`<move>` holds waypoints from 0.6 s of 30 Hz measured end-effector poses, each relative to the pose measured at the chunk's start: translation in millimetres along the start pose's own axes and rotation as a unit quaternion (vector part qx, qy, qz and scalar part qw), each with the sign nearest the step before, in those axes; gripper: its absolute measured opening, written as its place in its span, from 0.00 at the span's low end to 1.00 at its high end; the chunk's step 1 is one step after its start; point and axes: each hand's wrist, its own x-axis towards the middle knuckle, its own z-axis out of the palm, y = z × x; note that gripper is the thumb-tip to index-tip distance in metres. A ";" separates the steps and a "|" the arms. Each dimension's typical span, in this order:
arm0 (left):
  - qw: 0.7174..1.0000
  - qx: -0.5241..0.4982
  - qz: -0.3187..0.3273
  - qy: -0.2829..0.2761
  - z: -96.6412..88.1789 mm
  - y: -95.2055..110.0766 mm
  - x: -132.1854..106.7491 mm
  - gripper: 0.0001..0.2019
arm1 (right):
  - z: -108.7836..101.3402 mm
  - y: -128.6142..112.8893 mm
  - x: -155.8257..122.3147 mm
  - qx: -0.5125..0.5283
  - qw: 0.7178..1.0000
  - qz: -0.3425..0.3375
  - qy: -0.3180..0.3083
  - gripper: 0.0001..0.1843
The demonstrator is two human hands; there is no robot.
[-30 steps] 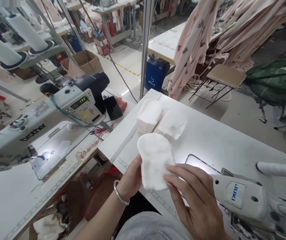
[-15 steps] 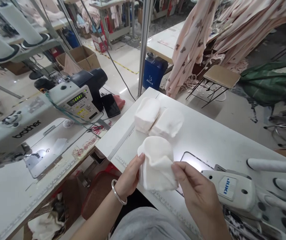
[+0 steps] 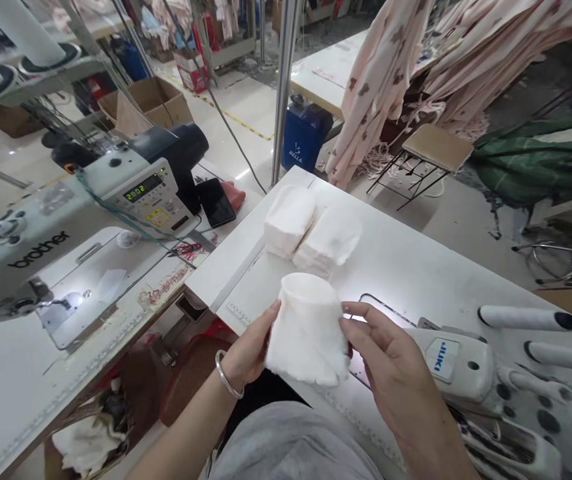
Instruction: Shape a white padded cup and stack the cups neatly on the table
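Both hands hold one white fleecy fabric piece [image 3: 309,330] just above the near edge of the white sewing table [image 3: 416,267]. My left hand [image 3: 251,347], with a silver bangle on the wrist, grips its left side. My right hand [image 3: 389,363] pinches its right side. The piece is bowed open at the top into a tube-like shape. Two stacks of the same white pieces [image 3: 311,230] lie on the table just beyond it.
A white Juki sewing machine [image 3: 471,373] sits at the right of my hands. A Brother machine [image 3: 86,207] with a lit display stands on the left table, a black phone [image 3: 215,201] beside it. Peach garments [image 3: 386,73] hang beyond; a blue bin [image 3: 302,137] is on the floor.
The fabric piece was flat in my hands; it has been spread open at its top edge and pulled a little closer to me.
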 end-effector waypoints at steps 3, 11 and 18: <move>1.000 0.001 0.001 0.008 1.8 0.3 -1.4 0.24 | 1.5 -1.8 -3.2 -0.034 0.999 -0.027 0.007 0.20; 0.994 0.055 0.084 0.041 -4.8 1.2 4.0 0.29 | 16.9 12.5 -7.3 -0.367 0.831 -0.413 -0.065 0.10; 0.947 0.228 0.138 0.178 -45.7 10.1 41.5 0.22 | 4.7 8.7 75.8 -0.389 0.775 -0.455 0.203 0.11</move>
